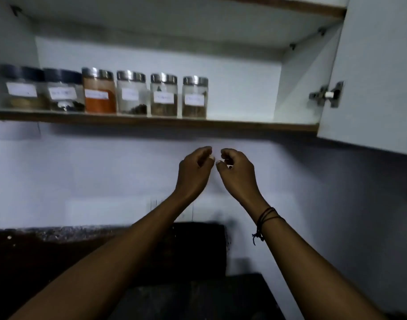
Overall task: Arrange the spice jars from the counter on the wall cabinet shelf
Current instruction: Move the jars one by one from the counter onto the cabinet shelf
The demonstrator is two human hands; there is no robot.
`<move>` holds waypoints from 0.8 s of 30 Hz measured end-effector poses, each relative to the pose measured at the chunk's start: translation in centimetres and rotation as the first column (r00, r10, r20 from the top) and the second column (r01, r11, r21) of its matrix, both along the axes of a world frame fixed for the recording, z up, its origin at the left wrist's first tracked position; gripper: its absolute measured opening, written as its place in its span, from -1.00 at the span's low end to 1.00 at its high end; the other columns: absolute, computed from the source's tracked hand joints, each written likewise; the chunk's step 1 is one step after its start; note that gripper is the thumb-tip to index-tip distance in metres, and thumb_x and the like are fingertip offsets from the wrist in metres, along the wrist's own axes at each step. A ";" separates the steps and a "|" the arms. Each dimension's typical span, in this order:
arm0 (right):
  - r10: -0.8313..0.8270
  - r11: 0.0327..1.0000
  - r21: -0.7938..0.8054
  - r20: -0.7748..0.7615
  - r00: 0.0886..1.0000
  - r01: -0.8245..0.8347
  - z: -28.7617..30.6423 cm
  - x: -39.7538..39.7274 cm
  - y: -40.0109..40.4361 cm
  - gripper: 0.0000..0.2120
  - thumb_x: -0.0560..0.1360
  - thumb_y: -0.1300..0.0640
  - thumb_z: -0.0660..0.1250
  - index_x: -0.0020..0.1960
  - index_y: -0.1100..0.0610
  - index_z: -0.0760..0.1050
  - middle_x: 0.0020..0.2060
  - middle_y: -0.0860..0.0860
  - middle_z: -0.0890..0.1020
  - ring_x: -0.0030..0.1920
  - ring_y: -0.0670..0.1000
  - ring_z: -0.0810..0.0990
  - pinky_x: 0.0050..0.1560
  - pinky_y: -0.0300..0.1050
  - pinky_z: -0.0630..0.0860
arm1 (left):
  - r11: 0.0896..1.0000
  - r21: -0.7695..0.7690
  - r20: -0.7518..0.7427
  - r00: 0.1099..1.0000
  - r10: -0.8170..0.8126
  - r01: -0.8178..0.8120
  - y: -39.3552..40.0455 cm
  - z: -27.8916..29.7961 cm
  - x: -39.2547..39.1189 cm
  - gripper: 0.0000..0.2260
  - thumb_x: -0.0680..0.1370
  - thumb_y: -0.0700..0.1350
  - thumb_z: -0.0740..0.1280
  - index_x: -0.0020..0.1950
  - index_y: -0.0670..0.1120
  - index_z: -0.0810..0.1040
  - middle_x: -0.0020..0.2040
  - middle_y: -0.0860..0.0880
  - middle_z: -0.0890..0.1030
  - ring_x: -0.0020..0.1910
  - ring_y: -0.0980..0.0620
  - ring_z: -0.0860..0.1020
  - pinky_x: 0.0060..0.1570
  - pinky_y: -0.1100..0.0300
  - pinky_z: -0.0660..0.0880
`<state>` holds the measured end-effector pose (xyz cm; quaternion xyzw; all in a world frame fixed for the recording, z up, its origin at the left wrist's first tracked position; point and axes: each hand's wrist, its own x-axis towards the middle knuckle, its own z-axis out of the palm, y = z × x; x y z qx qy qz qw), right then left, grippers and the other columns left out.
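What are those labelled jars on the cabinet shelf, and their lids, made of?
The four clear square jars on the right look like glass or clear plastic, since the spices show through. Their shiny silver lids seem to be brushed metal, catching light. The two dark-lidded jars on the left have matt caps, probably plastic.

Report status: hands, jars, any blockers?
Left hand and right hand empty, fingers loosely curled, below shelf. Six spice jars lined up on shelf's left. Nothing blocking.

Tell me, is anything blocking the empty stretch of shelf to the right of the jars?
Nothing visible does. The shelf right of the last jar lies bare, the cabinet door is swung open, and both hands hang below, holding nothing.
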<state>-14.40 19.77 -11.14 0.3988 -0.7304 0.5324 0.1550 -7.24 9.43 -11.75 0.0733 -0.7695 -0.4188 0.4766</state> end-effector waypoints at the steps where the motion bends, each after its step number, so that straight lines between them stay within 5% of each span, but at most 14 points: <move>1: -0.007 1.000 0.029 0.031 1.000 0.006 -1.7 0.2 0.6 -0.65 0.57 0.15 0.31 0.35 0.15 0.48 0.23 0.05 0.56 0.18 -0.01 0.56 0.08 -0.30 0.36 | 1.000 0.017 0.054 0.999 -0.011 0.010 0.7 -1.9 -0.2 -0.70 0.64 -0.10 0.27 0.37 -0.09 0.55 0.27 0.01 0.61 0.19 0.17 0.53 0.15 0.38 0.40; 9: -0.111 0.972 0.230 0.249 0.962 0.053 -18.2 4.0 7.4 -0.73 0.55 0.21 0.25 0.22 0.17 0.57 0.15 0.09 0.61 0.12 0.04 0.58 0.09 -0.21 0.44 | 0.963 0.212 0.328 0.916 -0.231 0.167 7.6 -18.9 2.5 -0.72 0.67 -0.17 0.16 0.16 -0.14 0.66 0.09 -0.06 0.70 0.07 0.09 0.63 0.09 0.23 0.48; 13: -0.155 0.960 0.270 0.283 0.946 0.076 -27.5 6.7 11.4 -0.86 0.55 0.18 0.24 -0.02 0.09 0.58 -0.14 -0.03 0.58 -0.15 -0.10 0.54 -0.16 -0.26 0.41 | 0.957 0.150 0.503 0.814 -0.289 0.248 10.8 -26.9 4.7 -0.72 0.69 -0.16 0.16 -0.07 -0.17 0.63 -0.09 -0.08 0.67 -0.10 0.00 0.60 -0.08 0.15 0.46; 15: -0.178 0.941 0.334 0.344 0.922 0.057 -31.7 8.1 12.8 -0.86 0.55 0.20 0.23 0.01 0.12 0.57 -0.12 0.00 0.63 -0.11 -0.07 0.59 -0.14 -0.29 0.45 | 0.945 0.083 0.577 0.757 -0.305 0.318 11.8 -30.0 6.1 -0.73 0.68 -0.20 0.17 -0.13 -0.11 0.59 -0.15 -0.04 0.62 -0.17 0.03 0.56 -0.13 0.19 0.41; 19: -0.229 0.831 0.556 0.361 0.904 -0.011 -39.1 10.9 14.8 -0.66 0.46 0.12 0.29 0.23 0.10 0.50 0.08 0.14 0.58 0.11 0.18 0.57 0.14 0.08 0.50 | 0.925 0.084 0.709 0.630 -0.317 0.371 12.7 -36.1 8.2 -0.81 0.65 -0.24 0.20 0.09 -0.25 0.60 0.02 -0.20 0.66 -0.01 -0.10 0.61 0.02 0.05 0.52; 24: -0.292 0.687 0.723 0.172 0.941 0.081 -44.4 13.7 16.4 -0.28 0.42 -0.14 0.30 0.51 0.05 0.22 0.28 0.19 0.40 0.24 0.26 0.42 0.24 0.10 0.40 | 0.924 0.285 0.773 0.510 -0.379 0.255 12.6 -40.9 9.8 -0.70 0.70 -0.03 0.14 0.36 -0.10 0.47 0.26 -0.09 0.57 0.17 -0.01 0.55 0.21 0.08 0.48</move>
